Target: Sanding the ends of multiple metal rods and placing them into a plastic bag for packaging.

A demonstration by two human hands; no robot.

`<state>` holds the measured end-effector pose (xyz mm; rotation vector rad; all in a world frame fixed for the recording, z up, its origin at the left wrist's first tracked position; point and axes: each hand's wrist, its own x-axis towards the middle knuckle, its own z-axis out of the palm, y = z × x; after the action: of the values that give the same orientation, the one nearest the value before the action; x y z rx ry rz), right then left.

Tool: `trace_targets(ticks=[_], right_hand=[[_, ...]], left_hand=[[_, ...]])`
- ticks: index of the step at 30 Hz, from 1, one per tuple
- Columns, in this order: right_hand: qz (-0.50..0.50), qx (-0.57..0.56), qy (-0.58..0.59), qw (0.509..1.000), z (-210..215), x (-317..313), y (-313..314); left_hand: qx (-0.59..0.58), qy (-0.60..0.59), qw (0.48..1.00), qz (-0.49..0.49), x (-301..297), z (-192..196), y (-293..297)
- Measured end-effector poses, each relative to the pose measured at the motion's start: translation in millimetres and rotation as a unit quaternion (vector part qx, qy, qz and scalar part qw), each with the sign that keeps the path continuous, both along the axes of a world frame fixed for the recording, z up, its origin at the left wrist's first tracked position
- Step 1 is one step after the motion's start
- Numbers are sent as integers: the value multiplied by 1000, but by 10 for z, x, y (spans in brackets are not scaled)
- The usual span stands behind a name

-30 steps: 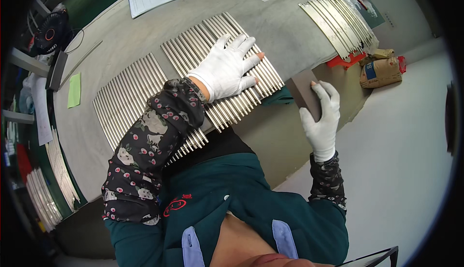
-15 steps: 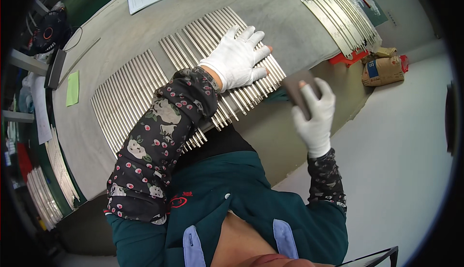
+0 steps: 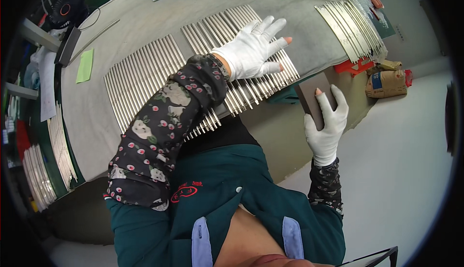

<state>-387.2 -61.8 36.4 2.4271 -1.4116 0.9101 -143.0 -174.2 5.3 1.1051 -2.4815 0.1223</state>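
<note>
My left hand point(image 3: 251, 49), in a white glove, lies open and flat, fingers spread, on the row of thin metal rods point(image 3: 217, 69) near the front edge of the grey desk point(image 3: 87, 122). My right hand point(image 3: 326, 122), also gloved, grips a dark flat block point(image 3: 311, 95), held upright just beyond the front edge of the desk.

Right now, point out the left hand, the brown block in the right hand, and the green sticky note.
left hand point(image 3: 251, 54), head view, on the back of the white glove.
brown block point(image 3: 311, 95), head view, on its flat brown face.
green sticky note point(image 3: 85, 66), head view, on its middle.
</note>
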Motion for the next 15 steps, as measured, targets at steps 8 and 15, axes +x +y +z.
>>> trace_targets(ticks=[8,15], right_hand=[[-31,31,-36,998,-145,-104,31],[20,46,-30,998,-134,115,128]], left_hand=[[20,-40,999,-15,1034,-70,535],[45,-101,993,32,822,-14,650]])
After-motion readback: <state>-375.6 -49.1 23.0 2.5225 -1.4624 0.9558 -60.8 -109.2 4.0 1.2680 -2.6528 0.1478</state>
